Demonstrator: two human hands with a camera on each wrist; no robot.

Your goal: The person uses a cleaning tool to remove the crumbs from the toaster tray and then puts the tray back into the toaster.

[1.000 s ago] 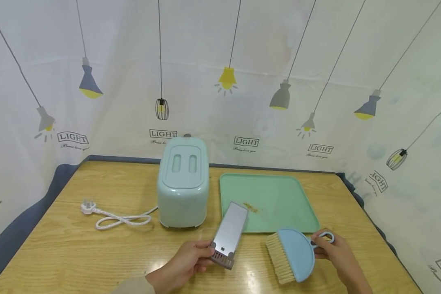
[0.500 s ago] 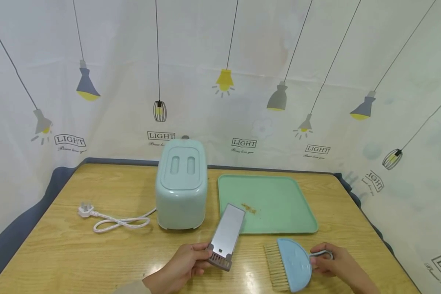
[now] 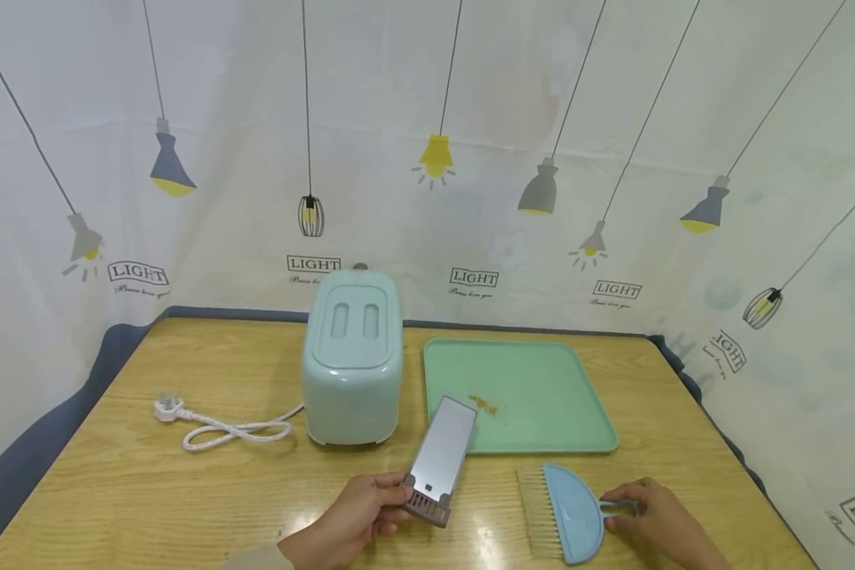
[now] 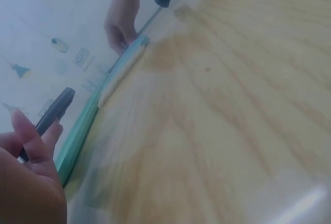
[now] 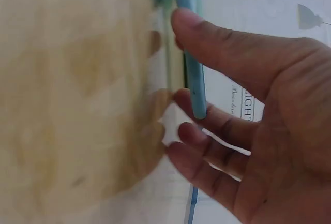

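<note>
In the head view my left hand point(image 3: 356, 511) pinches the grey-brown slotted end of a long metal crumb tray point(image 3: 443, 447). Its far end overlaps the near left edge of a green tray point(image 3: 541, 396), where brown crumbs point(image 3: 483, 404) lie in a small patch. At the right, a blue hand brush point(image 3: 577, 514) with pale bristles lies low on the table. My right hand point(image 3: 659, 518) holds the brush by its looped handle; in the right wrist view the thumb presses one side of the handle point(image 5: 195, 79), the other fingers loosely bent.
A pale mint toaster point(image 3: 352, 380) with its lid on stands left of the green tray. Its white cord and plug point(image 3: 169, 408) lie on the wooden table point(image 3: 150, 491) at the left. A curtain printed with lamps point(image 3: 399, 158) hangs behind the table.
My right hand has lowered the brush and turned it flatter, bringing it down to the table. The left hand and crumb tray have stayed almost still.
</note>
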